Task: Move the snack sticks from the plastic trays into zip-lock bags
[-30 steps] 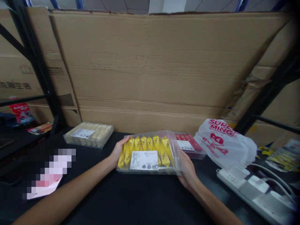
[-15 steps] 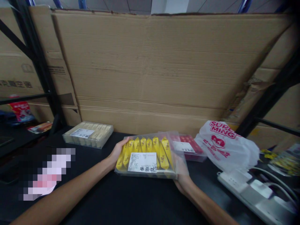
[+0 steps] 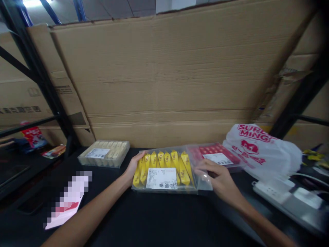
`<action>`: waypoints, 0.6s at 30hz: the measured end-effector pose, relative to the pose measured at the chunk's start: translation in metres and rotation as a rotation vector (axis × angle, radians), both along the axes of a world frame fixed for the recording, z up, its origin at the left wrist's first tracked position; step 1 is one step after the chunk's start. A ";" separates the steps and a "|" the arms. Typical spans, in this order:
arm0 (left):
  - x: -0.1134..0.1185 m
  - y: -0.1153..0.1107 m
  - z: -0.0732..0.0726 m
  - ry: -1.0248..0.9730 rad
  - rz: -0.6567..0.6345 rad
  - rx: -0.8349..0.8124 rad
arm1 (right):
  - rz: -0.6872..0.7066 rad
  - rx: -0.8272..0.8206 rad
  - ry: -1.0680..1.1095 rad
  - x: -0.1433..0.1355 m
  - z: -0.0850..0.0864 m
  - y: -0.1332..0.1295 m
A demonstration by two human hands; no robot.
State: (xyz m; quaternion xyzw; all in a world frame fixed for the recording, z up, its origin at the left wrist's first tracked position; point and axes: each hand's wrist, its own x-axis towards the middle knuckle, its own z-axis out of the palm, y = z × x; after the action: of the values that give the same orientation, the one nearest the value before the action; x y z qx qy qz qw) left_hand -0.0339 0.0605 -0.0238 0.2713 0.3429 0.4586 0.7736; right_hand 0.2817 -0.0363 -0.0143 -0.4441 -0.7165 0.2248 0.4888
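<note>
The left hand grips the yellow sachet pack at its left end, the right hand pinches its clear right end, a red box behind it to the right.

Bare forearms, bare fingers

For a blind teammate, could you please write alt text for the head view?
The left hand holds a clear pack of yellow packets, the right hand its plastic end. Behind, on a black table, lie a pale box, left, and a red box, right.
</note>
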 end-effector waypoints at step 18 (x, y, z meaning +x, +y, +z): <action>0.003 -0.009 0.017 0.027 0.050 -0.070 | 0.130 0.135 -0.114 0.005 -0.001 -0.003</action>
State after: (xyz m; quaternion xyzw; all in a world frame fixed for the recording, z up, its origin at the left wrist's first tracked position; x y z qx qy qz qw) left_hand -0.0311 0.0511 -0.0068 0.2419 0.3758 0.4617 0.7662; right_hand 0.2862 -0.0395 -0.0158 -0.3751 -0.7838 0.1816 0.4605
